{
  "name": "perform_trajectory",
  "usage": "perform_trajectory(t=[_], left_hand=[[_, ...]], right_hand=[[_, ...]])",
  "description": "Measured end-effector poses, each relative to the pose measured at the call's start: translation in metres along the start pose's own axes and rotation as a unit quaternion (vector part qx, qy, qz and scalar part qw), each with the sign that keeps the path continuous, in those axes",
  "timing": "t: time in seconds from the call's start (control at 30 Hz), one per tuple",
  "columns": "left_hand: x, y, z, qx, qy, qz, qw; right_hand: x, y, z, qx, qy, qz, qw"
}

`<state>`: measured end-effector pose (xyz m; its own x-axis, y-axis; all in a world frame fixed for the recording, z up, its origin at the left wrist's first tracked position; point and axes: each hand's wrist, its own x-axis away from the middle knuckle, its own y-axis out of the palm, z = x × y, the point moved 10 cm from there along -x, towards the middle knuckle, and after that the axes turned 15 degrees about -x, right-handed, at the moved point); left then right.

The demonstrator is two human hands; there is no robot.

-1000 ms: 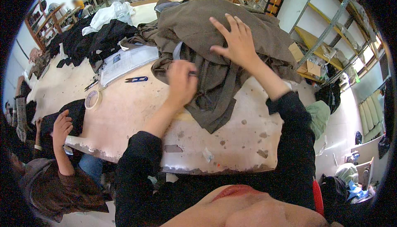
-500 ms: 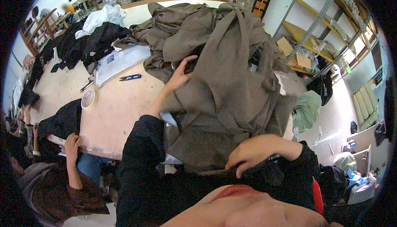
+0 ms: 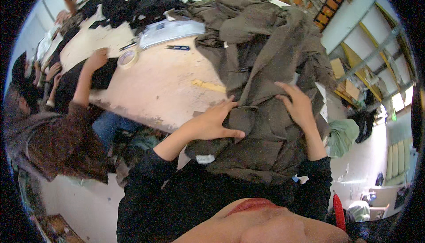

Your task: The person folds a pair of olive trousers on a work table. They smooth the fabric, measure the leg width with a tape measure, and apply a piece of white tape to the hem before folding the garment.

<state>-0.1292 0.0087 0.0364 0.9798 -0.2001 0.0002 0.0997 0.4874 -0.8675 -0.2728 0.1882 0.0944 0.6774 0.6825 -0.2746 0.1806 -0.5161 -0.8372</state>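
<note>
A large heap of dark brown cloth [image 3: 265, 141] covers the right part of the table and hangs over its near edge toward me. On a fold at the cloth's left side lies my left hand [image 3: 212, 121], its thumb stretched away from the fingers. My right hand [image 3: 297, 105] rests farther right on the same cloth with its fingers spread. Neither hand grips the cloth. A small white label [image 3: 205, 158] shows at the cloth's near left corner, below my left hand.
Left of the cloth, the table [image 3: 155, 88] bears a yellow strip [image 3: 209, 85], thread snips [image 3: 178, 47], a tape roll [image 3: 128, 59] and a clear plastic packet [image 3: 170, 32]. Black cloth [image 3: 155, 3] lies behind. A co-worker's hand [image 3: 97, 59] is at the left; metal shelving [image 3: 367, 52] stands right.
The view has swung left. My left hand has come nearer along the cloth's left side, while my right hand has moved from the near edge farther up. The yellow strip and white label now show.
</note>
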Motion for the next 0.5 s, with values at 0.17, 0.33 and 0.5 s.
perform_trajectory(t=[0.17, 0.33, 0.5], left_hand=[[-0.015, -0.052, 0.008, 0.236, -0.012, 0.102, 0.966], [-0.018, -0.087, 0.078, 0.376, 0.160, 0.079, 0.909], [-0.005, -0.086, 0.051, 0.525, 0.105, 0.091, 0.840]], right_hand=[[-0.009, -0.054, -0.068, -0.048, -0.074, 0.071, 0.994], [-0.030, -0.087, -0.132, -0.396, -0.234, 0.012, 0.888], [-0.076, -0.036, -0.045, -0.686, 0.133, -0.035, 0.715]])
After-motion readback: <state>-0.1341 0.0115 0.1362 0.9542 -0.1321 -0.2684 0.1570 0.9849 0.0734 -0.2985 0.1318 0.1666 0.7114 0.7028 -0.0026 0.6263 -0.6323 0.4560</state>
